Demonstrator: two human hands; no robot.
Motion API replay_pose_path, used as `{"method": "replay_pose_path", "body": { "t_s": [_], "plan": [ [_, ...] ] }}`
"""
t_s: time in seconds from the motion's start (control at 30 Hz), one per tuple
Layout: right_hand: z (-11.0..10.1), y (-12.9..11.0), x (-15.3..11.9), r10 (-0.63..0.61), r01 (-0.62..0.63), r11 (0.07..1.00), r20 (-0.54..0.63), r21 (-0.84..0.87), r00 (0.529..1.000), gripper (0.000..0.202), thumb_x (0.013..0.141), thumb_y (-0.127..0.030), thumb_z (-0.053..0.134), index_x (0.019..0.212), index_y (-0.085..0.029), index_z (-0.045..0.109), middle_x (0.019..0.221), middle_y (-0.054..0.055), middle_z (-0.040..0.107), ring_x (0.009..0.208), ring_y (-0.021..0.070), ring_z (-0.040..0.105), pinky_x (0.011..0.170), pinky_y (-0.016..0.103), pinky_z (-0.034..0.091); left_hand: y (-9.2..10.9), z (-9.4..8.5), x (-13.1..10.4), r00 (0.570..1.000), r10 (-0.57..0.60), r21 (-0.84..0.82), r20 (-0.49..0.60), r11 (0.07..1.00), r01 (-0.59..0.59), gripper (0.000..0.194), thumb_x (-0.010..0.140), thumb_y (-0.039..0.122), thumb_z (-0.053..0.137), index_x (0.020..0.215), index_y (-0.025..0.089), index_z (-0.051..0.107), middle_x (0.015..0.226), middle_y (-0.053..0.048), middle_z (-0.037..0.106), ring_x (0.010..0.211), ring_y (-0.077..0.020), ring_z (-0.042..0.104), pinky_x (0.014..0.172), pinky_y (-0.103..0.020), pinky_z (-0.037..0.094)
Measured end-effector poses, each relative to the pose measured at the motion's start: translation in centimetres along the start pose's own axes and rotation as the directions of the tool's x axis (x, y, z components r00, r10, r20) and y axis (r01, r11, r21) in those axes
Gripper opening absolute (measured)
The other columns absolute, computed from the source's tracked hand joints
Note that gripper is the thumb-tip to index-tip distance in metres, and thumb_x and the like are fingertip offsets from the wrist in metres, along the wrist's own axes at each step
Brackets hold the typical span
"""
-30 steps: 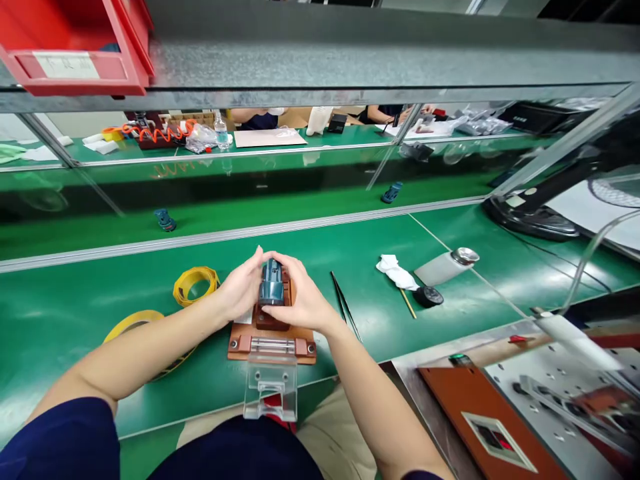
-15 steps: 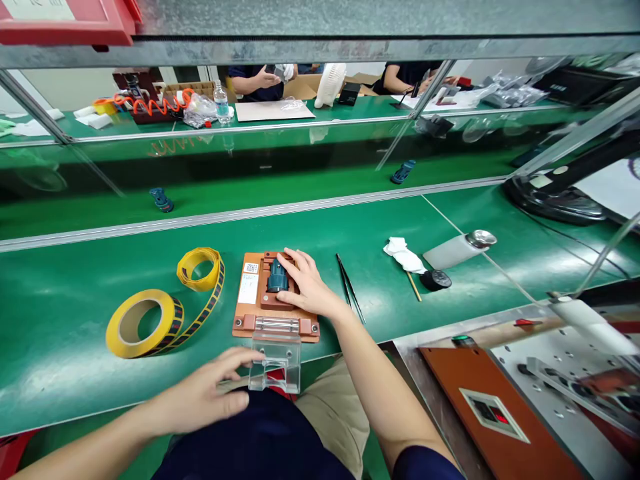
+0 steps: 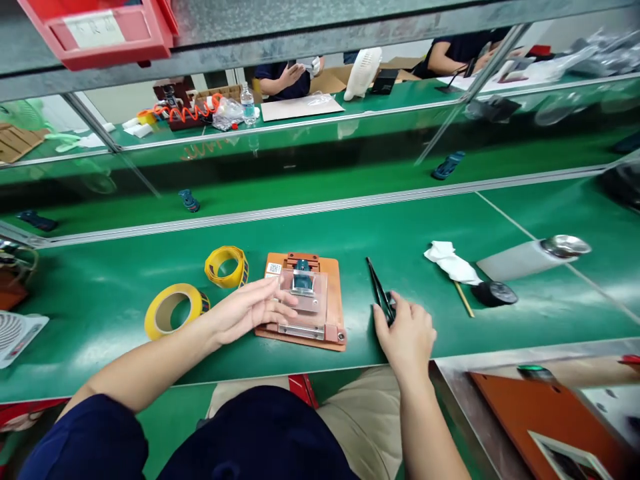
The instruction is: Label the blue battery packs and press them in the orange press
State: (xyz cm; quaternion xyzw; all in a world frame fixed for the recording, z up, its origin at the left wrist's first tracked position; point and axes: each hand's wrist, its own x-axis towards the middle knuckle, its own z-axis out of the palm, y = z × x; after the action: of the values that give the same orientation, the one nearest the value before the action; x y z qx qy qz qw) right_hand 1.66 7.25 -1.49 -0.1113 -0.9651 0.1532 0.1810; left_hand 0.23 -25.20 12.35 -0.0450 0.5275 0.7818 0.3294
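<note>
Sitting in the brown fixture block [image 3: 303, 256] is the dark teal plastic part [image 3: 302, 266], its near portion beneath the clear hinged cover [image 3: 307, 305]. The cover lies folded over the block; its hinge rod [image 3: 303, 331] runs along the near side of the orange base plate [image 3: 334, 287]. The left hand [image 3: 250, 310] is spread, palm inward, its fingertips at the cover's left edge; whether they press on it cannot be told. To the right, the right hand [image 3: 409, 330] is narrowed about the near end of the black tweezers [image 3: 376, 283]; the firmness of its grip cannot be determined. Left of the base plate stand a larger yellow tape roll [image 3: 156, 312] and, farther off, a smaller yellow tape roll [image 3: 211, 268]. Far right, a white tissue [image 3: 453, 263] lies between the tweezers and a metal-capped white bottle [image 3: 525, 260]. All rest on the green workbench [image 3: 360, 233].
</note>
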Motion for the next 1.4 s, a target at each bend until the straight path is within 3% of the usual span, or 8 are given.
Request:
{"method": "replay_pose_path", "body": {
  "t_s": [0.1, 0.2, 0.27, 0.43, 0.67, 0.8, 1.07, 1.4],
  "plan": [
    [0.9, 0.6, -0.7, 0.013, -0.011, 0.998, -0.03, 0.069, 0.999, 0.041, 0.097, -0.043, 0.042, 0.114, -0.014, 0.065, 0.096, 0.016, 0.059, 0.091, 0.0326, 0.052, 0.076, 0.044, 0.04, 0.8, -2.3, 0.9, 0.985, 0.132, 0.524, -0.114, 0.85, -0.054, 0.045, 0.092, 0.044, 0.065, 0.13, 0.02, 0.062, 0.103, -0.012, 0.071, 0.085, -0.0232, 0.069, 0.077, -0.036, 0.055],
    [1.3, 0.9, -0.8, 0.034, -0.019, 0.987, -0.091, 0.161, 0.995, 0.035, 0.096, -0.039, 0.041, 0.103, -0.015, 0.064, 0.09, 0.014, 0.059, 0.09, 0.0317, 0.053, 0.079, 0.045, 0.041, 2.2, -5.3, 1.4, 0.857, 0.488, 0.951, -0.164, 0.309, 0.006, 0.03, 0.093, 0.039, 0.06, 0.114, 0.021, 0.071, 0.106, -0.011, 0.069, 0.103, -0.0287, 0.063, 0.098, -0.043, 0.047],
    [1.3, 1.0, -0.6, 0.041, -0.013, 0.973, -0.115, 0.232, 0.992, 0.034, 0.095, -0.04, 0.041, 0.1, -0.015, 0.064, 0.089, 0.013, 0.059, 0.089, 0.0304, 0.053, 0.082, 0.045, 0.042, 3.0, -6.9, 2.1, 0.81, 0.561, 0.983, -0.171, 0.159, 0.097, 0.027, 0.091, 0.037, 0.061, 0.109, 0.021, 0.073, 0.109, -0.012, 0.069, 0.111, -0.0325, 0.059, 0.106, -0.046, 0.041],
    [0.2, 0.1, -0.1, 0.276, -0.17, 0.773, -0.083, 0.612, 0.958, 0.041, 0.089, -0.051, 0.056, 0.107, -0.015, 0.066, 0.091, 0.008, 0.06, 0.083, 0.0228, 0.054, 0.083, 0.042, 0.045, 3.7, -8.7, 3.9, 0.839, 0.488, 0.965, -0.24, 0.21, 0.154, 0.016, 0.079, 0.037, 0.074, 0.08, 0.02, 0.074, 0.066, -0.004, 0.065, 0.073, -0.0272, 0.066, 0.084, -0.039, 0.05],
    [-3.5, -4.4, 2.1, 0.189, -0.382, -0.203, 0.419, 0.901, 0.888, 0.042, 0.071, -0.047, 0.085, 0.103, -0.024, 0.071, 0.083, -0.001, 0.057, 0.078, 0.0133, 0.057, 0.084, 0.034, 0.055, 3.3, -8.6, 0.0, 0.753, 0.558, 0.866, -0.348, 0.499, 0.03, 0.039, 0.081, 0.041, 0.072, 0.114, 0.02, 0.069, 0.09, -0.005, 0.076, 0.084, -0.0233, 0.073, 0.079, -0.033, 0.056],
    [-4.5, -9.5, 3.0, -0.014, -0.384, -0.194, 0.389, 0.903, 0.921, 0.028, 0.075, -0.042, 0.084, 0.094, -0.027, 0.071, 0.091, 0.001, 0.065, 0.082, 0.0151, 0.064, 0.079, 0.033, 0.058, 1.6, -7.3, -2.2, 0.701, 0.556, 0.614, -0.446, 0.76, -0.212, 0.043, 0.07, 0.045, 0.086, 0.1, 0.018, 0.073, 0.089, -0.007, 0.078, 0.084, -0.0247, 0.075, 0.079, -0.034, 0.059],
    [-5.4, -20.2, 3.9, -0.38, -0.455, -0.056, 0.402, 0.889, 0.833, 0.034, 0.076, -0.039, 0.086, 0.098, -0.02, 0.069, 0.093, 0.005, 0.074, 0.084, 0.0184, 0.07, 0.08, 0.033, 0.06, -0.4, -6.2, -3.9, 0.606, 0.563, 0.562, -0.562, 0.797, -0.22, 0.034, 0.064, 0.045, 0.089, 0.075, 0.017, 0.072, 0.068, -0.003, 0.073, 0.064, -0.0194, 0.069, 0.063, -0.029, 0.055],
    [-4.5, -23.3, 3.1, -0.437, -0.461, -0.047, 0.397, 0.886, 0.807, 0.031, 0.073, -0.038, 0.088, 0.089, -0.021, 0.068, 0.087, 0.001, 0.071, 0.083, 0.0167, 0.069, 0.081, 0.03, 0.057, -0.9, -6.1, -4.3, 0.598, 0.581, 0.559, -0.553, 0.79, -0.251, 0.033, 0.065, 0.044, 0.087, 0.072, 0.016, 0.07, 0.067, -0.003, 0.073, 0.062, -0.0154, 0.066, 0.061, -0.024, 0.052]
  ]
}}
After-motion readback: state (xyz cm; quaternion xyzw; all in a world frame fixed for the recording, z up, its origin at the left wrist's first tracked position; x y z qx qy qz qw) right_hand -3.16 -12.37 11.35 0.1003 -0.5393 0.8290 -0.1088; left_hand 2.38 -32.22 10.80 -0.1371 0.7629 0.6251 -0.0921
